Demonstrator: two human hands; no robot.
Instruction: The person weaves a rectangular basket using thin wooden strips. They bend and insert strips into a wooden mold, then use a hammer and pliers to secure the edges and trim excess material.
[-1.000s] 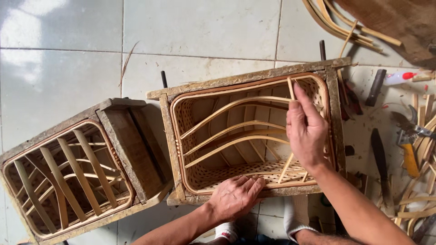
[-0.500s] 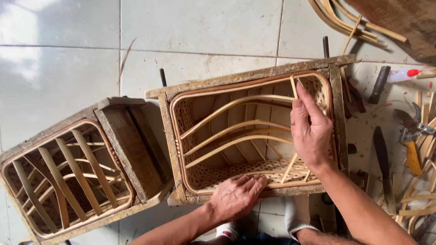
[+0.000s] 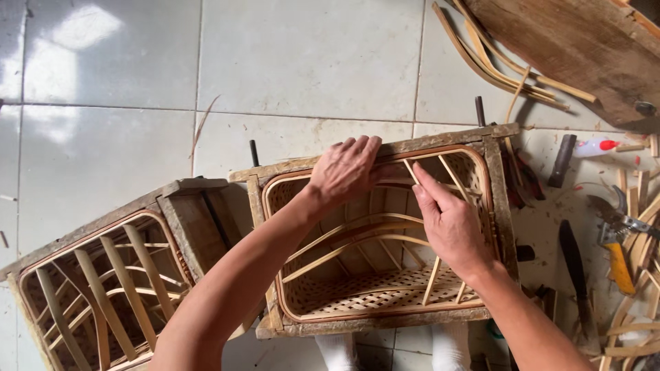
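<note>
Woven basket (image 3: 375,275) seated inside a wooden frame (image 3: 385,154) on the tiled floor (image 3: 295,62), seen from above. The left hand (image 3: 342,172) lies with fingers spread over the far rim, pressing it down. The right hand (image 3: 450,223) reaches inside, its index finger extended along a thin upright strip (image 3: 421,184); whether the thumb pinches that strip cannot be told. To do this step well, the rim should probably be kept steady while the strip is guided flush against the wall. A second framed basket (image 3: 103,288) lies to the left; a knife (image 3: 574,275) and pruning shears (image 3: 619,237) lie to the right.
</note>
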